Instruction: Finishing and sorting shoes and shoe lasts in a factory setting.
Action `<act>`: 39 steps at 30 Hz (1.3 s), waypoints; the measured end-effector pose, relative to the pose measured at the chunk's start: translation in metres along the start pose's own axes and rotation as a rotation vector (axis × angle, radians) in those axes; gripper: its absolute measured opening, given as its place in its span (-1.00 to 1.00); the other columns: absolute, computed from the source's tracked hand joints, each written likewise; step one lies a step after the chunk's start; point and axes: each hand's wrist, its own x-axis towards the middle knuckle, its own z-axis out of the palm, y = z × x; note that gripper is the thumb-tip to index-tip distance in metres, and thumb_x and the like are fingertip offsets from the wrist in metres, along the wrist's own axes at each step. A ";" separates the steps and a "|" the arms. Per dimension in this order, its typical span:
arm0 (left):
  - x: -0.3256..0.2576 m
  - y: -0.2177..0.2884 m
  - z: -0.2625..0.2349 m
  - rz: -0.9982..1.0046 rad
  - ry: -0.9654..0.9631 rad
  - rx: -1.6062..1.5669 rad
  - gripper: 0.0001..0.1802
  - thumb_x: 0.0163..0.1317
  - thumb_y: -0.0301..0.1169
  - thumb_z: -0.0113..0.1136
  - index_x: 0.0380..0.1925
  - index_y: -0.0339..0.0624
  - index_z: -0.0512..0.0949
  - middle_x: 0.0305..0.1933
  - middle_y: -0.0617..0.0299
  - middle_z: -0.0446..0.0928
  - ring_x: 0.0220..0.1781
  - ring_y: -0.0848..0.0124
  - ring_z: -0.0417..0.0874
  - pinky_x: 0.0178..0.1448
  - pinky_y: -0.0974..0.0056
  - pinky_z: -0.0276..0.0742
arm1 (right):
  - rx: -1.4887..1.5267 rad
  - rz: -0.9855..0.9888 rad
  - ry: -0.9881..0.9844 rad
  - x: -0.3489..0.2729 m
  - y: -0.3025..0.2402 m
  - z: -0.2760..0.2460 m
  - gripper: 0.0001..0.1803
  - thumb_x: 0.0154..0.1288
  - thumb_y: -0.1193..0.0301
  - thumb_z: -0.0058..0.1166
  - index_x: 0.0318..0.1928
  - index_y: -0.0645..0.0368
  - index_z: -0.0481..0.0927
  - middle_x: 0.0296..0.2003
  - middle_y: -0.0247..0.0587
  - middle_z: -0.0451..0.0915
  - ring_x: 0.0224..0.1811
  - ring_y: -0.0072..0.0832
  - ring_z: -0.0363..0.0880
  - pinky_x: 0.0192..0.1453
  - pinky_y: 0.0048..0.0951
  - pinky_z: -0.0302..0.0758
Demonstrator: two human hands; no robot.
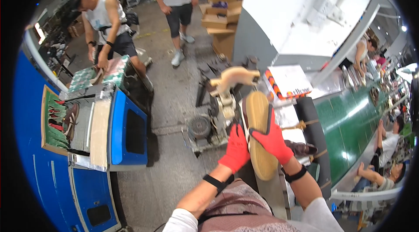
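A shoe (256, 114) with a tan sole is held up in front of me, its sole facing me and its dark upper mostly hidden behind. My right hand (276, 141), in a red glove with dark fingertips, is closed around the shoe's right side, the thumb lying across the sole. From the other side my left hand (237, 148), gloved the same way, grips the shoe's left edge; some of its fingers are hidden. Just beyond the shoe stands a machine with a cream curved part (235, 77) and a round grey motor (200, 126).
An orange-and-white shoebox (288, 82) and a dark shoe (301, 148) are to my right, beside a black roller (312, 123). Farther right runs a green conveyor (340, 127) with people along it. At left are a blue machine (128, 129) and a co-worker (107, 18). Cartons (223, 22) stand behind.
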 end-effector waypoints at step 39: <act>-0.008 0.045 0.038 -1.158 -0.095 -2.118 -0.15 0.33 0.39 -0.10 0.38 0.04 0.39 0.33 0.27 0.51 0.30 0.32 0.51 0.35 0.22 0.39 | -0.165 -0.258 0.120 -0.019 -0.010 0.019 0.05 -0.06 0.39 0.40 0.44 0.31 0.12 0.06 0.12 0.61 0.05 -0.04 0.66 0.16 -0.20 0.53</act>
